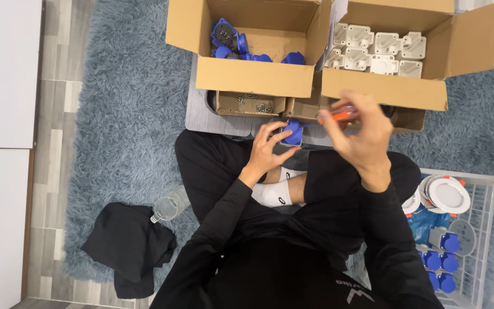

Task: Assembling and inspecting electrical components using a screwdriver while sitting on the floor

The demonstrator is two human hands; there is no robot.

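Floor [52,114]: grey wood-look planks, pale streaks, visible along left side; shaggy blue-grey rug [127,97] covers most of middle, reaching top edge and right side; white flat panel [4,74] at far left, seam splitting it into upper and lower parts, furniture or wall cannot tell; low grey ribbed board [201,117] lies on rug near top centre; light even, soft, no hard shadows; no window in view.

The right hand [361,129] blurs, hiding most of the orange-handled tool [338,116].
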